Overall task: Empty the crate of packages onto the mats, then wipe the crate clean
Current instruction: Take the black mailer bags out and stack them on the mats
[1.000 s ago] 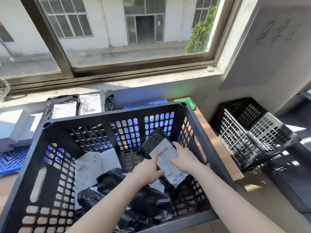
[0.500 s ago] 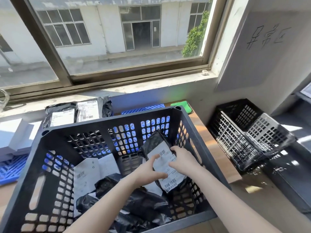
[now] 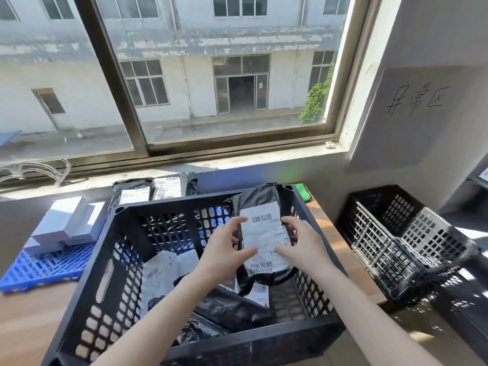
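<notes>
Since the black package (image 3: 257, 198) crumples around its label (image 3: 264, 241), you should judge it light, soft and rather slick; your left hand (image 3: 224, 249) and right hand (image 3: 303, 247) pinch its long edges, holding it above the crate (image 3: 169, 202) at the two o'clock corner. Grip by those edges, fingers supporting underneath

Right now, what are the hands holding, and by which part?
One black plastic mailer bag with a white barcode label, over the dark slotted crate. The left hand pinches its left edge, the right hand its right edge.
</notes>
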